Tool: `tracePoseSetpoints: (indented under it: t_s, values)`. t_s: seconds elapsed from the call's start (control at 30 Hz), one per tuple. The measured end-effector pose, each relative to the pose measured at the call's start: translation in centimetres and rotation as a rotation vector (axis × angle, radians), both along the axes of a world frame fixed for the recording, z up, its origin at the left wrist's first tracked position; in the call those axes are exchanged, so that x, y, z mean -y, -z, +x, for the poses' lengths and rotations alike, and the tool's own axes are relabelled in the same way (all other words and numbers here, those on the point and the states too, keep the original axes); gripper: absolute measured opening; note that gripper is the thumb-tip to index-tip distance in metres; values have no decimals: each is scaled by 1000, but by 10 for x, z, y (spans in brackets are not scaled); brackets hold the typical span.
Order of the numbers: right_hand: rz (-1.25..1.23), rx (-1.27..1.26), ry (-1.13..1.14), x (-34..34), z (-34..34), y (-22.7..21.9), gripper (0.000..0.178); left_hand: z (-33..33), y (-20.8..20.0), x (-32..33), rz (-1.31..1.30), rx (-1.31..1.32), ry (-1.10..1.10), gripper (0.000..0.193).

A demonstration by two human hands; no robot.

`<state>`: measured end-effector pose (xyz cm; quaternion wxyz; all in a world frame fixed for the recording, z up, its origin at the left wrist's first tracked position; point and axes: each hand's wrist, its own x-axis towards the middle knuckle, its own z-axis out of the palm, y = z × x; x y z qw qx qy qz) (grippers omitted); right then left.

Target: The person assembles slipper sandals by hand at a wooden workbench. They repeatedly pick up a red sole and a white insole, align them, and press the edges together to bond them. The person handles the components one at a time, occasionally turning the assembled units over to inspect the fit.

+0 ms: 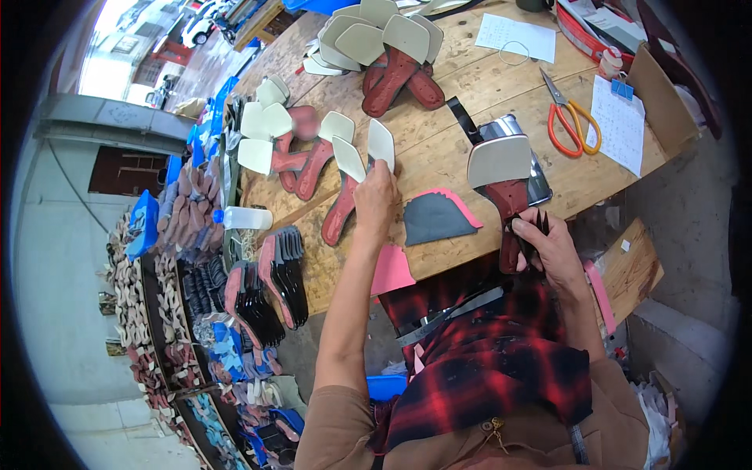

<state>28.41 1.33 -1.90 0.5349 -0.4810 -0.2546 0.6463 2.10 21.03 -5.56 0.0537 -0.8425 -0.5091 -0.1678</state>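
Observation:
My left hand [376, 200] is closed on a sandal piece with a cream flap [381, 146], beside another cream-flapped sandal sole [338, 218] lying on the table. My right hand [546, 244] grips the heel part of a dark red sandal sole [507, 197]. A wide cream strap [500, 161] crosses the toe end of that sole, which rests over a shiny metal block [537, 185]. Dark pointed tips [542, 222] stick out among my right fingers; their kind is hard to tell. Between my hands lies a dark grey piece with pink edging [440, 217].
Orange-handled scissors [570, 129] and written papers [616, 125] lie at the right. Cream-strapped red soles are heaped at the back [392, 78] and left [291, 153]. A plastic bottle [247, 218] and black-lined soles [283, 270] sit at the left edge, near racks of soles [168, 305].

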Motion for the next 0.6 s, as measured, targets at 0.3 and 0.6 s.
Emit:
tracePoseSetpoints:
  t_s: [0.3,0.6]
  values:
    - [-57,2,-117,0,-32,-19,17,-123,-72,167,-547,103,-341,30]
    - [39,-60,-712,5,-145,-8,20,-105,-54,226,-994,1235,-151,61]
